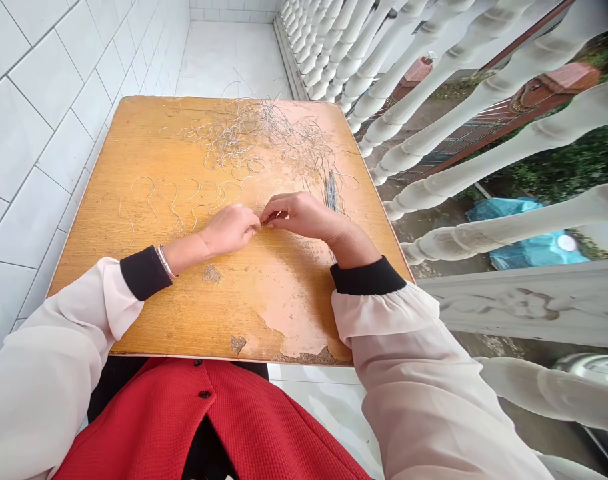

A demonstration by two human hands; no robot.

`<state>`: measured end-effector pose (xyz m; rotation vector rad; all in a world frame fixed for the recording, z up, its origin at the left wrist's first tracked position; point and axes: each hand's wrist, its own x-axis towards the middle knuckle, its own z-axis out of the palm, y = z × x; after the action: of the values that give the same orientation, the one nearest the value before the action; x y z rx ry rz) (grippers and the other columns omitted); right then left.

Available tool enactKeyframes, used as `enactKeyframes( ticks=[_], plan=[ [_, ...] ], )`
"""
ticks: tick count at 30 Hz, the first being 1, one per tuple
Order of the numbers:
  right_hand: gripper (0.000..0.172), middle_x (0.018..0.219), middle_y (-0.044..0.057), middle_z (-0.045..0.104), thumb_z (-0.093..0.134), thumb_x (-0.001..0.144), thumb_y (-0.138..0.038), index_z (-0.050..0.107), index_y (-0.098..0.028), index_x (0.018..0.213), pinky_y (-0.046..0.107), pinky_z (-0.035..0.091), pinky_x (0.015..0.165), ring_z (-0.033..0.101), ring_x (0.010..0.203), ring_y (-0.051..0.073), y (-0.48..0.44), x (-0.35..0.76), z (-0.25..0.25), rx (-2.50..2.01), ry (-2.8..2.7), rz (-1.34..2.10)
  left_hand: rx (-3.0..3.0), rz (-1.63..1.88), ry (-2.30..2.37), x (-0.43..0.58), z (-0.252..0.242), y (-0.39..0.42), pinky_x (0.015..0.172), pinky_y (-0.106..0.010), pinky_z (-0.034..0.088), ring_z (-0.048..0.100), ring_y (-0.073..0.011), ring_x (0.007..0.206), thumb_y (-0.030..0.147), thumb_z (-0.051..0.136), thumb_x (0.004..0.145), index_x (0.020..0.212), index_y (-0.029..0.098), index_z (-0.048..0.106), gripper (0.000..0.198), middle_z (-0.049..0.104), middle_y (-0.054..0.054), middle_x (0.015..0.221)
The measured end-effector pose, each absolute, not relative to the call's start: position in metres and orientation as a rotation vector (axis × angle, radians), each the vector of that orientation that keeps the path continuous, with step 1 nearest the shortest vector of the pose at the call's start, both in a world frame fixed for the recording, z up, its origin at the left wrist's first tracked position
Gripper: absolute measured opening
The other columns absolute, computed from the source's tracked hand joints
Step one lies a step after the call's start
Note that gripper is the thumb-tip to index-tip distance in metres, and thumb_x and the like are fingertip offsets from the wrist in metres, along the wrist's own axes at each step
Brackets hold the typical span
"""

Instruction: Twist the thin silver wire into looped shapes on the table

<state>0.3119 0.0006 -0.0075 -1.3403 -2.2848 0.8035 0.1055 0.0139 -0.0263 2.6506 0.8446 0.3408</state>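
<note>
My left hand (230,229) and my right hand (300,215) meet fingertip to fingertip over the middle of a worn wooden table (264,300). Both are closed in a pinch on a thin piece of metal wire (262,226) that barely shows between them. Several bent, S-shaped wires (179,197) lie in a row just beyond my left hand. A bundle of straight wires (331,193) lies just beyond my right hand. A tangled heap of wire (264,137) covers the far part of the table.
A white tiled wall (39,113) runs along the left. A white balustrade (434,100) runs close along the table's right side. The table's near edge (304,357) is chipped. White floor (231,57) stretches beyond the table.
</note>
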Motion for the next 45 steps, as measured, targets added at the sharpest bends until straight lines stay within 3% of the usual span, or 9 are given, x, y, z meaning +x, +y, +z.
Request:
enactKeyframes(
  ticks=[4,14,18,21,24,28,32,39,45],
  plan=[
    [0.015,0.086,0.005,0.072,0.064,0.076,-0.015,0.077,-0.021,0.081,0.028,0.049,0.067,0.065,0.072,0.015,0.003,0.318,-0.009,-1.323,-2.309,0.769,2.699,0.309,0.859,0.108,-0.024,0.008,0.085,-0.038,0.049,0.068,-0.0250,0.095,0.015,0.058,0.089,0.104,0.016,0.077,0.024,0.077,-0.011,0.097],
    [0.010,0.086,0.006,0.072,0.068,0.077,-0.023,0.077,-0.021,0.081,0.032,0.049,0.073,0.062,0.074,0.017,0.011,0.320,-0.024,-1.432,-2.181,0.576,2.799,0.294,0.816,0.110,-0.028,0.011,0.084,-0.038,0.052,0.069,-0.0239,0.093,0.015,0.056,0.091,0.093,0.016,0.079,0.023,0.077,-0.011,0.094],
    [0.018,0.083,0.005,0.073,0.071,0.076,-0.025,0.076,-0.018,0.092,0.030,0.047,0.069,0.060,0.068,0.015,0.011,0.310,-0.027,-1.570,-2.004,0.563,2.744,0.368,0.804,0.108,-0.031,0.015,0.085,-0.037,0.051,0.069,-0.0220,0.092,0.016,0.058,0.090,0.096,0.017,0.078,0.021,0.077,-0.009,0.097],
    [0.016,0.070,0.003,0.068,0.071,0.079,-0.030,0.075,-0.016,0.084,0.027,0.044,0.062,0.056,0.059,0.012,0.012,0.305,-0.030,-1.625,-1.942,0.661,2.675,0.418,0.785,0.106,-0.032,0.015,0.086,-0.036,0.050,0.068,-0.0212,0.093,0.014,0.060,0.088,0.093,0.018,0.078,0.019,0.077,-0.008,0.097],
    [0.024,0.055,0.000,0.059,0.072,0.081,-0.038,0.072,-0.015,0.073,0.026,0.040,0.053,0.051,0.050,0.010,0.013,0.304,-0.031,-1.675,-1.809,0.826,2.583,0.435,0.803,0.105,-0.029,0.014,0.085,-0.035,0.049,0.068,-0.0207,0.091,0.012,0.062,0.085,0.087,0.018,0.077,0.017,0.077,-0.007,0.093],
    [0.026,0.055,-0.001,0.059,0.077,0.080,-0.037,0.067,-0.016,0.068,0.023,0.041,0.051,0.052,0.050,0.009,0.011,0.301,-0.027,-1.626,-1.574,0.916,2.315,0.402,0.930,0.109,-0.020,0.011,0.072,-0.030,0.045,0.062,-0.0157,0.071,0.014,0.062,0.085,0.082,0.014,0.075,0.013,0.073,-0.005,0.078],
    [0.028,0.055,0.000,0.062,0.078,0.082,-0.037,0.065,-0.016,0.067,0.021,0.045,0.049,0.055,0.049,0.008,0.007,0.294,-0.019,-1.508,-1.488,1.072,2.025,0.361,0.909,0.116,-0.012,0.010,0.060,-0.025,0.038,0.049,-0.0096,0.054,0.019,0.053,0.093,0.065,0.013,0.064,0.031,0.064,-0.001,0.061],
    [0.026,0.049,0.000,0.061,0.079,0.082,-0.029,0.065,-0.016,0.064,0.019,0.040,0.042,0.051,0.041,0.006,0.006,0.292,-0.017,-1.497,-1.438,1.175,2.021,0.277,0.857,0.116,-0.008,0.005,0.061,-0.023,0.039,0.056,-0.0096,0.055,0.011,0.045,0.093,0.064,0.016,0.055,0.031,0.061,0.001,0.056],
    [0.025,0.048,-0.001,0.059,0.077,0.083,-0.026,0.064,-0.015,0.064,0.020,0.040,0.042,0.050,0.041,0.007,0.005,0.292,-0.022,-1.492,-1.433,1.187,2.527,0.274,0.895,0.117,-0.006,-0.002,0.065,-0.028,0.039,0.062,-0.0160,0.070,0.011,0.048,0.089,0.078,0.017,0.071,0.025,0.070,-0.004,0.073]
  ],
)
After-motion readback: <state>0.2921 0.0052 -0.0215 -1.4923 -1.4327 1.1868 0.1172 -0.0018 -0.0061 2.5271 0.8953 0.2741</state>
